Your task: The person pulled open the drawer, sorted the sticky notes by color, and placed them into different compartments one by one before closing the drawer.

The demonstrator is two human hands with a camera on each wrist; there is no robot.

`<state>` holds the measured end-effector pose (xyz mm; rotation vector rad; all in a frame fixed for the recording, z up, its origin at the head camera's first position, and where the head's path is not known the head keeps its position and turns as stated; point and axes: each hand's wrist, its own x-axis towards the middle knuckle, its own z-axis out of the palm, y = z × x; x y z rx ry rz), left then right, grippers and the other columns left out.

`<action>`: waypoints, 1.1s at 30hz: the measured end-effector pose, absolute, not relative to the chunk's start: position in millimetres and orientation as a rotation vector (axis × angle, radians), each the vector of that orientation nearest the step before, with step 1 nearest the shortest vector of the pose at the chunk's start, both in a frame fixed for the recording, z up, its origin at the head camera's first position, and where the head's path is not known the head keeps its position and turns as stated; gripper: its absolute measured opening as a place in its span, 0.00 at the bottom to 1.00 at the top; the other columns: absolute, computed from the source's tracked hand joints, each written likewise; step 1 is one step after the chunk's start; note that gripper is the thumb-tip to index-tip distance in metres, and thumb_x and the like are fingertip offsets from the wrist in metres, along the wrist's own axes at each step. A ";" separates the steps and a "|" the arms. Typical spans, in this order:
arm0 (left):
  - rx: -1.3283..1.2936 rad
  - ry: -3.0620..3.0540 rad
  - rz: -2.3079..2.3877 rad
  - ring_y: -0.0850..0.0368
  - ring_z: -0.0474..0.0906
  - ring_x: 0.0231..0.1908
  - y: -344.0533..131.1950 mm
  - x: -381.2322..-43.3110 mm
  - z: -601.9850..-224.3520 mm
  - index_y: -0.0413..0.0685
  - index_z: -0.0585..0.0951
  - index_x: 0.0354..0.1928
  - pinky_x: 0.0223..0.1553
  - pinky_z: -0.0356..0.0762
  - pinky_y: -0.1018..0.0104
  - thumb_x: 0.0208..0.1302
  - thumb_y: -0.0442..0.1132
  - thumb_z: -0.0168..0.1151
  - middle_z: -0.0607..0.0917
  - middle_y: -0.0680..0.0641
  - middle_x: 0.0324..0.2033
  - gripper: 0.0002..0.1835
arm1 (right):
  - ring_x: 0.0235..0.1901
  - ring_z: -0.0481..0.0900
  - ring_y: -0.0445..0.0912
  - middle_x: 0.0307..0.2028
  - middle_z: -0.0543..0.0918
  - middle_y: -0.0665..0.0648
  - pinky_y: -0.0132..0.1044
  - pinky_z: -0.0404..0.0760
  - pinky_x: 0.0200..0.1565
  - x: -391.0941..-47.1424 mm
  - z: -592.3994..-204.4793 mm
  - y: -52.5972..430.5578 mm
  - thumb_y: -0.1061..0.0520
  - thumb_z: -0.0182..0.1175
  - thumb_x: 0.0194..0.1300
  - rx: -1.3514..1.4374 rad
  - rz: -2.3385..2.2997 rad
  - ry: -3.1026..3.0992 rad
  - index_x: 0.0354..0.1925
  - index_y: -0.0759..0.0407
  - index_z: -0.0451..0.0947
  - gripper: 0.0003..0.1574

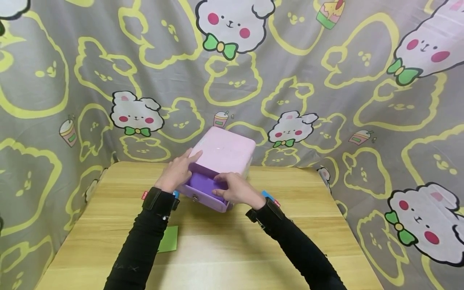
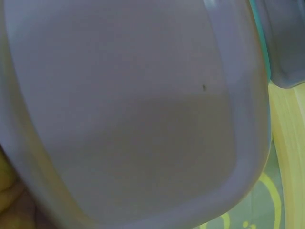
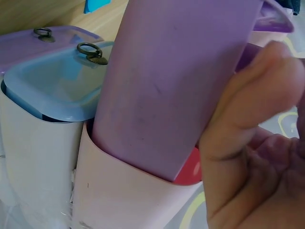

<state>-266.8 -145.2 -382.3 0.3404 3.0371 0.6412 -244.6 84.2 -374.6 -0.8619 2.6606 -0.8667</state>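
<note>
A small drawer box (image 1: 228, 151) with a pink top stands tilted to my view at the back of the table. Its top purple drawer (image 1: 208, 203), with a ring pull on the front, is slid out. My left hand (image 1: 175, 173) grips the box's left front corner, one finger lying over the top. My right hand (image 1: 237, 189) reaches over the drawer's right wall, thumb and fingers apart inside it. In the right wrist view, a bent finger (image 3: 271, 90) overlaps the drawer's edge, and something red (image 3: 191, 167) shows beside the drawer. A pale panel (image 2: 133, 119) fills the left wrist view.
A blue drawer (image 3: 52, 86) and another purple drawer (image 3: 43, 47) sit lower in the box. On the wooden table (image 1: 253, 249) lie a green sheet (image 1: 168, 239) and a blue item (image 1: 267, 195) by a red tag. A patterned curtain (image 1: 232, 80) surrounds the table.
</note>
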 end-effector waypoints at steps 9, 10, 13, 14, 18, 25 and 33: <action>0.355 3.048 0.642 0.30 0.82 0.51 -144.9 -265.6 -385.7 0.58 0.60 0.79 0.41 0.84 0.47 0.62 0.26 0.56 0.55 0.34 0.79 0.43 | 0.46 0.87 0.49 0.45 0.90 0.58 0.42 0.86 0.51 -234.9 -373.2 88.7 0.50 0.67 0.67 -0.849 -1.024 2.707 0.50 0.62 0.84 0.19; 0.359 3.049 0.642 0.30 0.82 0.52 -144.9 -265.5 -385.6 0.58 0.60 0.78 0.42 0.84 0.46 0.62 0.26 0.56 0.55 0.33 0.79 0.43 | 0.42 0.87 0.47 0.42 0.90 0.57 0.39 0.86 0.47 -232.9 -373.0 89.3 0.49 0.68 0.66 -0.868 -1.049 2.741 0.47 0.61 0.84 0.18; 0.359 3.045 0.646 0.29 0.81 0.53 -145.0 -265.5 -385.6 0.59 0.60 0.79 0.44 0.83 0.44 0.62 0.27 0.57 0.55 0.34 0.79 0.43 | 0.37 0.82 0.46 0.38 0.87 0.55 0.35 0.82 0.40 -227.9 -373.7 91.0 0.41 0.73 0.59 -1.005 -1.001 2.898 0.43 0.58 0.83 0.25; 0.357 3.044 0.651 0.29 0.81 0.53 -145.1 -265.5 -385.4 0.59 0.60 0.78 0.45 0.83 0.44 0.62 0.27 0.56 0.55 0.34 0.79 0.43 | 0.40 0.81 0.46 0.41 0.86 0.55 0.36 0.82 0.42 -226.7 -374.0 91.4 0.38 0.75 0.55 -1.053 -0.946 2.959 0.45 0.58 0.82 0.30; 0.349 3.040 0.671 0.27 0.80 0.54 -145.4 -265.3 -384.1 0.60 0.60 0.78 0.46 0.83 0.42 0.61 0.26 0.56 0.54 0.34 0.79 0.43 | 0.57 0.76 0.52 0.58 0.80 0.61 0.46 0.78 0.58 -224.9 -376.9 91.9 0.27 0.77 0.42 -1.185 -0.692 3.114 0.58 0.58 0.77 0.55; 0.351 3.034 0.694 0.26 0.79 0.56 -146.0 -265.9 -384.2 0.60 0.61 0.78 0.47 0.83 0.41 0.61 0.27 0.56 0.54 0.34 0.79 0.43 | 0.75 0.65 0.58 0.71 0.73 0.62 0.59 0.65 0.73 -225.2 -380.6 92.8 0.23 0.73 0.44 -1.023 -0.585 3.062 0.70 0.61 0.68 0.67; 0.336 3.028 0.725 0.26 0.76 0.61 -146.1 -266.8 -382.3 0.59 0.61 0.78 0.56 0.78 0.33 0.64 0.29 0.49 0.54 0.35 0.79 0.39 | 0.77 0.62 0.57 0.73 0.71 0.60 0.59 0.62 0.74 -225.1 -380.5 91.2 0.24 0.70 0.48 -0.904 -0.624 3.030 0.72 0.60 0.67 0.65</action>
